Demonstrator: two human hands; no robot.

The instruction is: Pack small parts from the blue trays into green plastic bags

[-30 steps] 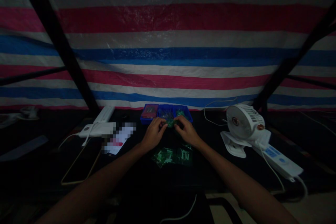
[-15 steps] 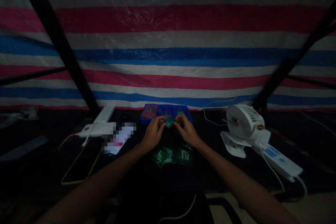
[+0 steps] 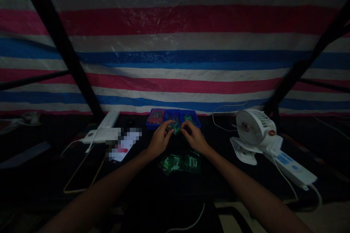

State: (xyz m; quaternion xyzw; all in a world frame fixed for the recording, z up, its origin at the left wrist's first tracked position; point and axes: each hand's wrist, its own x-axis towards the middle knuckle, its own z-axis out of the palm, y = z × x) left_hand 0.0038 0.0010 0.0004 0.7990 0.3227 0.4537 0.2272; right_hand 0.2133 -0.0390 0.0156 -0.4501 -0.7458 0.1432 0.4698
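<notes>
Fingertips of both hands are pinching one small green piece point(image 3: 175, 127) from either side, left hand point(image 3: 158, 140) on its left end and right hand point(image 3: 195, 138) on its right end, fingers curled in. The piece is looking flat and glossy, its long axis running roughly left-right between the hands; too dark to tell which way it is facing. It is sitting just above the near edge of one blue plastic tray point(image 3: 149, 125), rectangular, showing three compartments: something red in the left one, green bits in the right one. Nearer, between the wrists, one loose pile of similar flat green pieces point(image 3: 180, 162) is lying on the dark table point(image 3: 136, 185); count unclear. Far right, one white round-grilled fan point(image 3: 255, 127) is standing, with one white power strip point(image 3: 292, 167) beside it.
</notes>
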